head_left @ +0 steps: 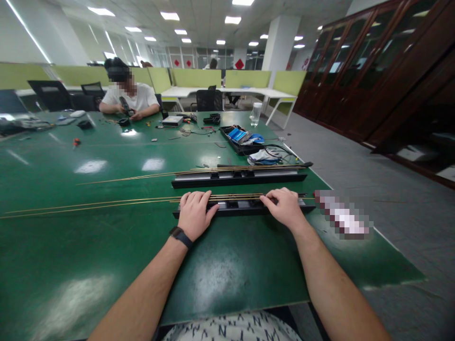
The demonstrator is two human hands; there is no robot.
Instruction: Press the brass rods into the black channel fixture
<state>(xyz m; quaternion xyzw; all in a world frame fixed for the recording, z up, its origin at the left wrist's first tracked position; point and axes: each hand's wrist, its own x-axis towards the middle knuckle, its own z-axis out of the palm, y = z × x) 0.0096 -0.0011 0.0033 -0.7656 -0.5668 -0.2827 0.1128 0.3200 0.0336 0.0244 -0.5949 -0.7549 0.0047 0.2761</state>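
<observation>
A long black rail (pixel 245 211) with a channel lies crosswise in front of me on the green table. Thin brass-coloured rods (pixel 142 202) run along it and stick out far past its left end. My left hand (pixel 195 217), with a dark watch on the wrist, is curled over the rail's left end and the rods, its thumb along the near side. Toward the right end, my right hand (pixel 285 207) has thumb and index finger closed at the rods; the exact pinch is partly hidden by the fingers.
Behind lies a second black rail (pixel 241 180) with more rods. Farther back are a black tray (pixel 237 148) with blue packets, a glove-like cloth (pixel 265 156), cables and a glass jug (pixel 255 115). A co-worker (pixel 130 97) sits across the table. A blurred-out object (pixel 341 215) lies right.
</observation>
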